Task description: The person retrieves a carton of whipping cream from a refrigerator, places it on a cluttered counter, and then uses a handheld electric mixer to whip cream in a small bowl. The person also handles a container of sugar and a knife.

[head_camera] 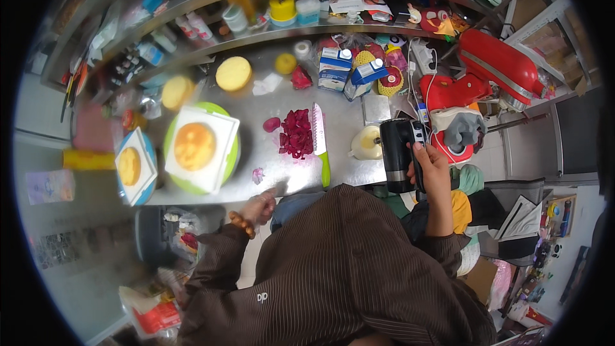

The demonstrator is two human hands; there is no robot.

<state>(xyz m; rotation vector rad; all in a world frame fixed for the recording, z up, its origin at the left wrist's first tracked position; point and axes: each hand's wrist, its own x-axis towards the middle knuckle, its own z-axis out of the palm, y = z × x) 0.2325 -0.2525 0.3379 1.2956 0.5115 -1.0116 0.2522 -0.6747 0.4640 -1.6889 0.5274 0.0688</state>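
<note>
My right hand (429, 161) grips the handle of a black electric hand mixer (398, 156), held over the right side of the steel table. Just left of the mixer is a jug (361, 146) with pale yellow contents. My left hand (259, 206), with a beaded bracelet at the wrist, hangs at the table's front edge, its fingers partly curled and nothing seen in it. Cut pieces of dark red fruit (295, 134) lie mid-table, beside a knife with a green handle (325, 168). To the left, a round cake layer (194, 146) rests on a white board over a green turntable.
A second cake (129, 166) on a blue stand is at far left. More cake layers (233, 73), cartons (335, 69) and fruit line the back under steel shelves (288, 31). A red stand mixer (499, 69) and white cables are at right; a bin (151, 235) stands below left.
</note>
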